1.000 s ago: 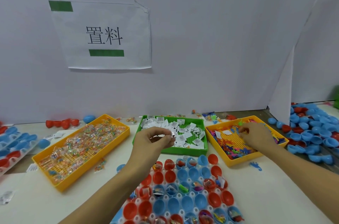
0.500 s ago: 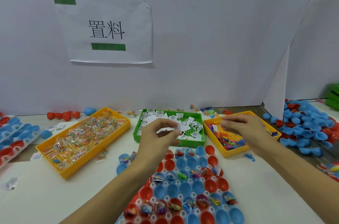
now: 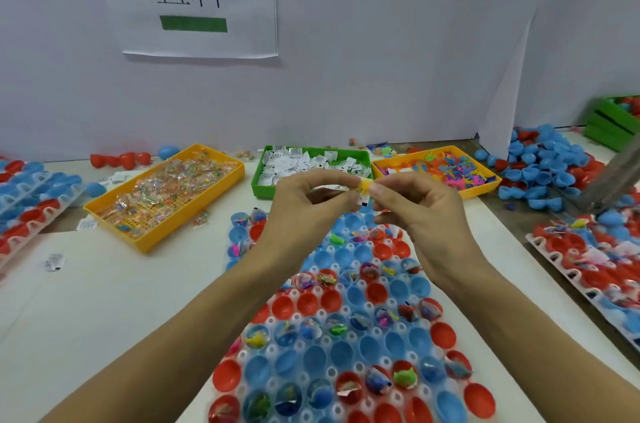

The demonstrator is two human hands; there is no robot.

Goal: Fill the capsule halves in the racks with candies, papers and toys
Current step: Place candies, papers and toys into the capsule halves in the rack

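Partly done — many capsule halves (image 3: 313, 358) in the rack (image 3: 332, 370) sit empty; left hand (image 3: 304, 201) pinches papers (image 3: 334, 187), right hand (image 3: 420, 204) a yellow toy (image 3: 364, 185).

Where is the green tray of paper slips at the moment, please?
In the head view, the green tray sits at the table's far edge, centre, between the two yellow trays: candies on its left, toys on its right.

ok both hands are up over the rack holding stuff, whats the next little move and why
Probably lower both hands to the rack and drop the pieces into an empty half. The left hand pinches a white paper slip and the right hand pinches a small yellow piece, fingertips meeting above the rack. Several blue halves just below, like this one, look empty.
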